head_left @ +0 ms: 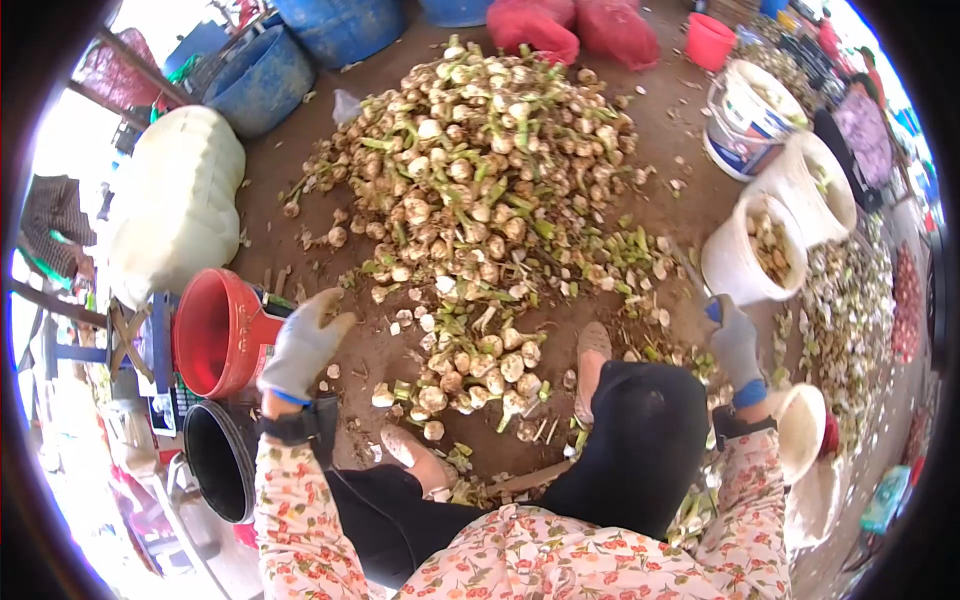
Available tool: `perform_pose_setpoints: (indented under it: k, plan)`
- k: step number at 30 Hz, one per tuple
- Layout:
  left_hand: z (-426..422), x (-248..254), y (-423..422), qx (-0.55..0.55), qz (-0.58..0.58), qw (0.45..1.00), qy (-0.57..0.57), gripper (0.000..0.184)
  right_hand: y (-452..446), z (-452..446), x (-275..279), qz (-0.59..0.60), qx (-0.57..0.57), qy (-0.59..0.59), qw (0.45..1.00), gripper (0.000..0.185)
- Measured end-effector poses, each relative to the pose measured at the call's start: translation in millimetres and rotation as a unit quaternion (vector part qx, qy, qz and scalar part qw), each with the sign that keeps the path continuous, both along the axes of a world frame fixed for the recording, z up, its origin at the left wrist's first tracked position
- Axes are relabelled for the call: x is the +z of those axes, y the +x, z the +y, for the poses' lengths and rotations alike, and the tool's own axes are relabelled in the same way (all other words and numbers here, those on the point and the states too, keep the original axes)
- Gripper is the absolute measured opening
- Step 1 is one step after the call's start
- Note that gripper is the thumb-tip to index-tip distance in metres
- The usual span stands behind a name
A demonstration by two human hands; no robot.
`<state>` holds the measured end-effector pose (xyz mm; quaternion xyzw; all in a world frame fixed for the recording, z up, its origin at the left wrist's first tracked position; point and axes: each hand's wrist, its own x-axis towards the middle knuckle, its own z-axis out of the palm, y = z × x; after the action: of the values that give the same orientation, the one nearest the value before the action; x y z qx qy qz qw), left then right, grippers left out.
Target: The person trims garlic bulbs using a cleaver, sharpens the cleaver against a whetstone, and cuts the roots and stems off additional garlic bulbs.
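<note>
Faces a heap of garlic bulbs (470,150) on bare brown ground (290,190), with a smaller cluster of bulbs (485,365) lying nearer, between the shoes (593,340). Grips a blue-handled tool (713,309) in the gloved right hand (735,345), with a thin, blade-like part directed toward the heap. Curls the gloved left hand (305,345) loosely just beside a red bucket (247,335); cannot tell about anything held there. Has a black bucket (215,460) at left, a filled white bucket (730,260) at right, and red sacks (615,30) beyond the heap.
</note>
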<state>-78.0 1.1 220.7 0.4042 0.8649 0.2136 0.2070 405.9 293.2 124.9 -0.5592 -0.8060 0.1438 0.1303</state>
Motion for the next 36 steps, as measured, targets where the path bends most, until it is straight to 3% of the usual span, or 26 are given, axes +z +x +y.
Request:
perform_pose_setpoints:
  k: [2,3,4,5,6,9,13,17,18,23,26,29,30,32,34,35,36]
  plan:
    - [24.6,-30.7,-3.1,0.028,-0.068,0.996,-0.053,0.050,-48.6,17.4,0.9,0.011,0.053,-0.082,0.995,0.026]
    - [31.6,-75.5,-10.7,-0.007,-0.063,0.994,-0.085,0.050,-72.2,24.2,-2.5,0.008,0.085,-0.102,0.991,0.026]
    - [48.3,-97.4,-0.1,0.008,-0.087,0.981,-0.173,0.053,-95.3,31.8,-8.1,0.004,0.115,-0.123,0.986,0.025]
    - [62.1,-125.4,3.8,-0.114,-0.085,0.953,-0.268,0.057,-115.9,38.4,-17.5,-0.008,0.164,-0.141,0.976,0.026]
    - [67.6,-185.9,4.8,-0.054,-0.108,0.959,-0.255,0.057,-135.1,44.1,-30.8,-0.019,0.210,-0.161,0.964,0.027]
    - [93.4,-275.0,21.9,-0.055,-0.104,0.958,-0.263,0.055,-188.0,53.4,-83.1,-0.131,0.341,-0.244,0.898,0.026]
    - [108.1,-293.8,48.4,-0.170,-0.010,0.925,-0.339,0.049,-230.7,29.6,-161.8,-0.262,0.383,-0.322,0.825,0.025]
    - [89.5,-293.0,61.0,-0.197,-0.019,0.923,-0.332,0.044,-215.3,-12.3,-208.5,-0.251,0.382,-0.373,0.807,0.025]
    - [78.3,-293.4,68.5,-0.202,0.005,0.934,-0.296,0.041,-213.1,-19.4,-202.6,-0.261,0.396,-0.384,0.792,0.025]
    - [38.5,-291.2,84.1,-0.255,-0.006,0.873,-0.416,0.049,-220.2,-42.3,-181.7,-0.318,0.503,-0.422,0.685,0.028]
    - [51.4,-280.9,68.7,-0.112,-0.073,0.918,-0.372,0.050,-201.9,-40.5,-200.3,-0.201,0.489,-0.445,0.723,0.032]
    - [105.1,-300.3,54.0,0.137,-0.171,0.963,-0.159,0.057,-190.5,-12.5,-193.5,-0.140,0.357,-0.435,0.814,0.038]
    - [130.7,-304.9,53.1,0.228,-0.222,0.941,-0.118,0.067,-188.8,-3.2,-189.0,-0.112,0.300,-0.449,0.834,0.038]
    - [171.7,-347.4,55.5,0.341,-0.237,0.908,-0.059,0.075,-191.8,9.8,-170.5,-0.057,0.172,-0.555,0.812,0.042]
    - [191.0,-436.9,65.2,0.507,-0.305,0.790,0.161,0.069,-194.7,12.1,-164.0,-0.021,0.133,-0.556,0.820,0.043]
    - [204.2,-427.4,69.3,0.564,-0.250,0.773,0.149,0.074,-192.5,12.7,-163.8,-0.008,0.111,-0.560,0.821,0.044]
    - [200.6,-428.7,67.3,0.557,-0.297,0.753,0.185,0.072,-188.0,13.8,-171.7,0.012,0.130,-0.539,0.832,0.044]
